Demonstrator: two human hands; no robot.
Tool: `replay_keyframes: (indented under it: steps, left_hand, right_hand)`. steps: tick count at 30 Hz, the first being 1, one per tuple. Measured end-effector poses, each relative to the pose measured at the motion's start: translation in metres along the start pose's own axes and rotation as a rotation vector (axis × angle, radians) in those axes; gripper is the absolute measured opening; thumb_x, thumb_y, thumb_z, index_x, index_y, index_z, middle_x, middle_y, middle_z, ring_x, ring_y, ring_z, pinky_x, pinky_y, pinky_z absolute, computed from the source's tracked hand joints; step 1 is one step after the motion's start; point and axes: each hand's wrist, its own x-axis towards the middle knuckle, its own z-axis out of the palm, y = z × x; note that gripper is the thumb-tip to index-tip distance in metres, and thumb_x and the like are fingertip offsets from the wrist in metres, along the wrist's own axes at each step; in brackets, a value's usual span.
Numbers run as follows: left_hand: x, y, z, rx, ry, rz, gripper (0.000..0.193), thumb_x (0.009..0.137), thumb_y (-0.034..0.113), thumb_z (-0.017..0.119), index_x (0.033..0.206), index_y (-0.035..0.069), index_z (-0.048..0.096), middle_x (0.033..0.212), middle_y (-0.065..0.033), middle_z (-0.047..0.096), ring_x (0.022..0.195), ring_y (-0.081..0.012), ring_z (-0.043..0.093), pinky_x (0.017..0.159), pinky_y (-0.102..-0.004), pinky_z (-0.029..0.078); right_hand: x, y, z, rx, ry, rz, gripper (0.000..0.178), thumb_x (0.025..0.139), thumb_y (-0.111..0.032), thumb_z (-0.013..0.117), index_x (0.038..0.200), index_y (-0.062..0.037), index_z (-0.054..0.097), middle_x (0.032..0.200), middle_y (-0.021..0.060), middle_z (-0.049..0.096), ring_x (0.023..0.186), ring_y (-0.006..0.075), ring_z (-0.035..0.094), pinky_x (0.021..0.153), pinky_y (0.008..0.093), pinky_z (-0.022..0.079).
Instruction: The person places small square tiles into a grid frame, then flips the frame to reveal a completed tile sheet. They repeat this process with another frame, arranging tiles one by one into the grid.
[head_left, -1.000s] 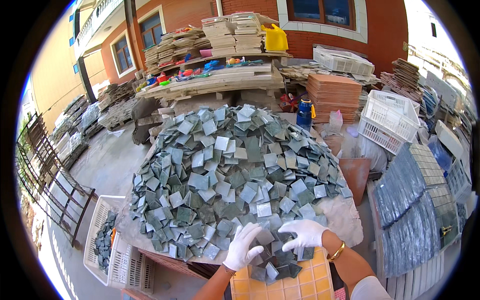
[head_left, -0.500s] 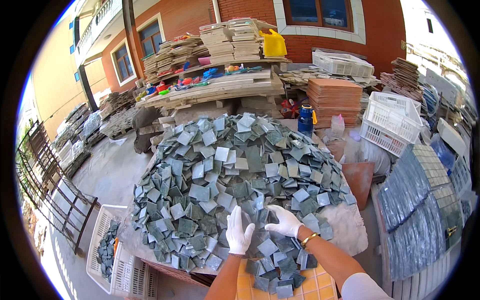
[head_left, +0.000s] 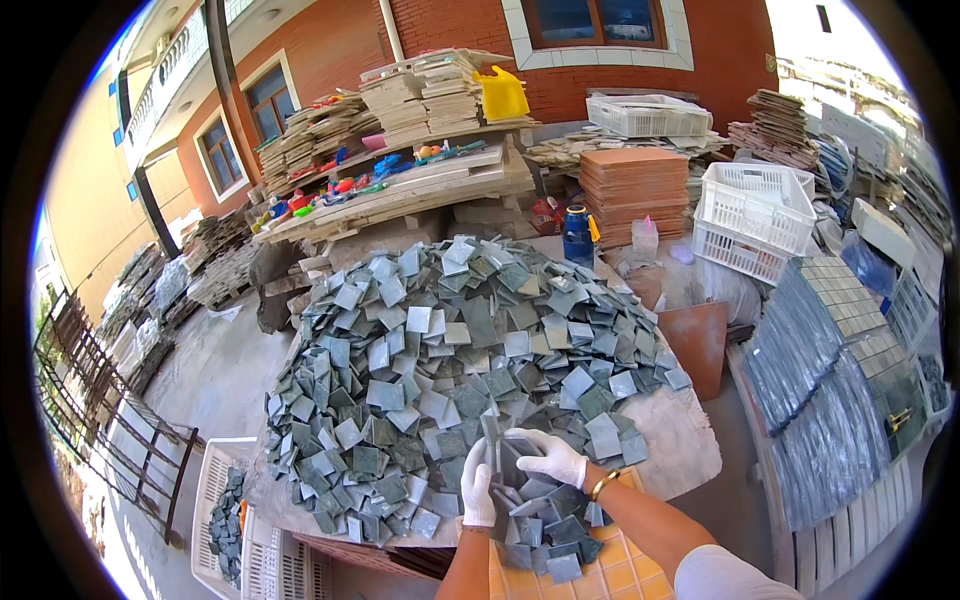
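Both gloved hands close their grip on one dark grey-green tile (head_left: 507, 455) at the near edge of the surface (head_left: 690, 450): the left hand (head_left: 478, 487) clamps its left side, the right hand (head_left: 552, 458) curls over its top right corner. The tile seems to stand tilted on edge, its long axis running from the near edge up toward the heap, though the fingers hide much of it. Around it a broad heap of square tiles (head_left: 450, 360) in grey, green and pale blue covers the surface. An orange gridded tray (head_left: 625, 570) lies below the hands. White crates (head_left: 750, 215), stacked slabs (head_left: 632, 180) and a red brick wall (head_left: 690, 60) ring the outdoor yard.
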Motion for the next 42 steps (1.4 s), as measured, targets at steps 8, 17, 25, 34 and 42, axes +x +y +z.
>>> replay_keyframes:
  steps: [8, 17, 25, 34, 42]
  left_hand:
    - [-0.124, 0.046, 0.003, 0.159, 0.024, -0.115, 0.066, 0.084, 0.027, 0.057, 0.139, -0.004, 0.038, 0.132, -0.0123, 0.049, 0.120, -0.0230, 0.047, 0.105, -0.0354, 0.035]
    - [-0.178, 0.092, 0.021, 0.809, -0.522, 0.263, 0.045, 0.082, 0.043, 0.064, 0.110, 0.008, 0.065, 0.107, -0.0086, 0.065, 0.109, -0.0321, 0.056, 0.110, -0.0541, 0.023]
    - [-0.234, 0.080, 0.005, 1.317, -0.496, 0.134, 0.067, 0.079, 0.054, 0.064, 0.132, 0.014, 0.054, 0.143, -0.0185, 0.040, 0.133, -0.0521, 0.026, 0.106, -0.0683, 0.013]
    - [-0.074, 0.028, 0.035, 1.632, -0.405, 0.245, 0.064, 0.089, 0.044, 0.055, 0.145, 0.016, 0.039, 0.152, -0.0128, 0.031, 0.138, -0.0420, 0.027, 0.108, -0.0645, 0.019]
    - [-0.075, 0.058, 0.027, 1.651, -0.691, 0.046, 0.070, 0.090, 0.055, 0.050, 0.146, 0.014, 0.037, 0.153, -0.0162, 0.029, 0.139, -0.0418, 0.027, 0.106, -0.0671, 0.018]
  right_hand:
    - [-0.088, -0.043, 0.045, -0.589, -0.196, -0.103, 0.060, 0.078, -0.033, 0.074, 0.130, -0.0134, 0.054, 0.121, 0.0155, 0.055, 0.113, 0.0332, 0.051, 0.101, 0.0408, 0.039]
    - [-0.204, -0.078, 0.052, -1.084, -0.321, -0.164, 0.051, 0.074, -0.048, 0.072, 0.113, -0.0164, 0.061, 0.118, 0.0136, 0.053, 0.116, 0.0328, 0.048, 0.101, 0.0478, 0.037]
    - [-0.252, -0.063, 0.081, -1.206, -0.073, 0.030, 0.060, 0.079, -0.052, 0.066, 0.132, -0.0274, 0.053, 0.141, 0.0173, 0.038, 0.130, 0.0470, 0.032, 0.107, 0.0601, 0.028]
    - [-0.110, -0.013, 0.022, -1.331, 0.174, -0.107, 0.052, 0.087, -0.038, 0.062, 0.136, -0.0263, 0.049, 0.142, 0.0181, 0.042, 0.134, 0.0398, 0.035, 0.111, 0.0532, 0.025]
    - [-0.120, -0.039, 0.032, -1.336, 0.029, 0.030, 0.059, 0.088, -0.046, 0.058, 0.138, -0.0171, 0.046, 0.146, 0.0187, 0.038, 0.138, 0.0384, 0.029, 0.111, 0.0568, 0.021]
